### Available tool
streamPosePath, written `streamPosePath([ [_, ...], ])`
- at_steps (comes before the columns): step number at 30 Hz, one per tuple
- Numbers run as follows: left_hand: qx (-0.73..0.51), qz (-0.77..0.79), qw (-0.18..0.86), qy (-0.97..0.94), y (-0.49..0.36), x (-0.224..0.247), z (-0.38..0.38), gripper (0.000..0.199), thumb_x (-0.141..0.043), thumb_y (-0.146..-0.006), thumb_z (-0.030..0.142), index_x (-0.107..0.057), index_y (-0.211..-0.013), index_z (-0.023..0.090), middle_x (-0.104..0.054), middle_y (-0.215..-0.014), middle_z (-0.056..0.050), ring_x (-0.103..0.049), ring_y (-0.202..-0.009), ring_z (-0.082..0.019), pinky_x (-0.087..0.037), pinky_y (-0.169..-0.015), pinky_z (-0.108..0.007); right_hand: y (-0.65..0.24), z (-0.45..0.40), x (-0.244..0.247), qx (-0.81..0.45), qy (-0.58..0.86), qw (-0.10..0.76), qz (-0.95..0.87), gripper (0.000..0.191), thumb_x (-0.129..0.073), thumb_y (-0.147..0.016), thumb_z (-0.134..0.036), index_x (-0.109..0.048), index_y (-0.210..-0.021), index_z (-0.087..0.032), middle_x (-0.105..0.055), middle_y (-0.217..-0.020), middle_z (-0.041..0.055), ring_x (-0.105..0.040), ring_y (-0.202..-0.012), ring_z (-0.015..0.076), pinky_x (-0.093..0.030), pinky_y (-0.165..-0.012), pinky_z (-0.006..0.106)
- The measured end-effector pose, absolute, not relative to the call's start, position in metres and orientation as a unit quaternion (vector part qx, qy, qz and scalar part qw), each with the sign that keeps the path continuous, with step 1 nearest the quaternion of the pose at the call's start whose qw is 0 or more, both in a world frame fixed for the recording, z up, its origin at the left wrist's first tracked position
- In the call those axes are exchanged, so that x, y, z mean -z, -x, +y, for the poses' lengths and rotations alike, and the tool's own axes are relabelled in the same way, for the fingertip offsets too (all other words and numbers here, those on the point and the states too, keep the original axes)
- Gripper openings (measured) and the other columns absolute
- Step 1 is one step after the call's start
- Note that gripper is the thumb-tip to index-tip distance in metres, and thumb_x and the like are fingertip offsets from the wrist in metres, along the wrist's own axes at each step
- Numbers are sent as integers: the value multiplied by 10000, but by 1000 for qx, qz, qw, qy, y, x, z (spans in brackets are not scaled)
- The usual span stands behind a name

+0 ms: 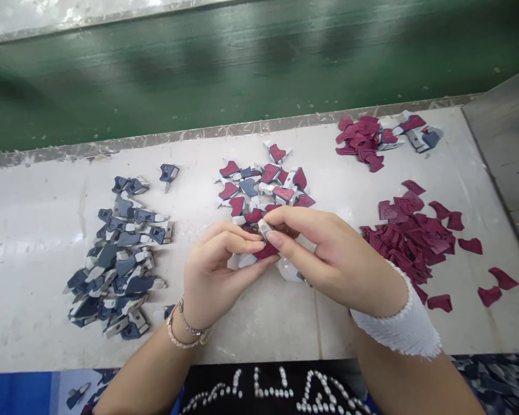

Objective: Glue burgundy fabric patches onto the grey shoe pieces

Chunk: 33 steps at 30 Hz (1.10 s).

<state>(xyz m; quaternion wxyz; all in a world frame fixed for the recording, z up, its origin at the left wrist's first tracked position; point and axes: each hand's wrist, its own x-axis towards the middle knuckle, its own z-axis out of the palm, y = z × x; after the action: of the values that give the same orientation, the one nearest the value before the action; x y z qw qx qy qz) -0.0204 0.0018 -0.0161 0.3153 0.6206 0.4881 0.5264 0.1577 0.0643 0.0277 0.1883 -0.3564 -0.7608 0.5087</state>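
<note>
Both hands meet at the middle of the white table over one small plastic part, grey-white with a dark red face. My left hand pinches its left side between thumb and fingers. From the right, my right hand grips its pale tip with thumb and forefinger. Just beyond the fingers lies a pile of grey-white and blue parts with dark red faces. Close to my right hand is a heap of loose dark red pieces. My fingers hide much of the held part.
At left lies a pile of blue and grey parts. More red pieces and a few two-tone parts sit at the back right. A green belt runs behind the table; a metal panel stands at right. Below are a blue bin and more parts.
</note>
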Motion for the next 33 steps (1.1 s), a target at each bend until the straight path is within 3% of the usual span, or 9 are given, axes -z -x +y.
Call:
streamPosePath([
  [5,-513,483,370,-605,22,14,4,252,-824,-715,106,-676,-888,213,-658,-848,-22,-651,-837,-157,-600,-700,-292,-169,69,-27,-540,351,163,-747,191,-466,-1011,-301,-638,-966,-232,-699,-958,6,-632,-864,177,-470,-728,296],
  [13,-499,476,384,-613,22,13,4,263,-825,-710,91,-680,-890,215,-675,-877,-25,-655,-840,-163,-576,-708,-314,-171,69,-28,-543,359,152,-744,181,-492,-985,-276,-655,-954,-203,-668,-774,-2,-594,-687,152,-460,-628,291],
  [23,-512,470,372,-616,20,14,2,256,-826,-708,86,-675,-874,209,-681,-878,-20,-660,-806,-145,-589,-694,-292,-168,67,-29,-505,373,158,-763,148,-504,-959,-228,-626,-878,-210,-660,-751,-4,-581,-655,149,-449,-605,292],
  [28,-542,483,368,-581,21,17,3,293,-819,-703,50,-679,-901,215,-654,-905,-15,-653,-882,-138,-598,-779,-278,-171,66,-27,-519,353,163,-761,188,-526,-987,-314,-635,-1119,-236,-707,-915,6,-645,-802,171,-502,-689,285],
  [30,-554,480,375,-568,21,17,3,288,-808,-712,42,-675,-900,214,-639,-919,-13,-647,-889,-127,-599,-788,-259,-172,66,-26,-501,350,172,-773,256,-548,-977,-294,-607,-1218,-230,-714,-952,7,-655,-829,170,-512,-712,280],
  [33,-540,493,392,-558,19,17,3,270,-799,-726,61,-651,-899,206,-628,-959,-18,-650,-915,-132,-604,-804,-256,-171,67,-25,-466,345,183,-794,256,-530,-973,-208,-613,-1215,-209,-716,-1046,15,-652,-917,168,-506,-765,277],
])
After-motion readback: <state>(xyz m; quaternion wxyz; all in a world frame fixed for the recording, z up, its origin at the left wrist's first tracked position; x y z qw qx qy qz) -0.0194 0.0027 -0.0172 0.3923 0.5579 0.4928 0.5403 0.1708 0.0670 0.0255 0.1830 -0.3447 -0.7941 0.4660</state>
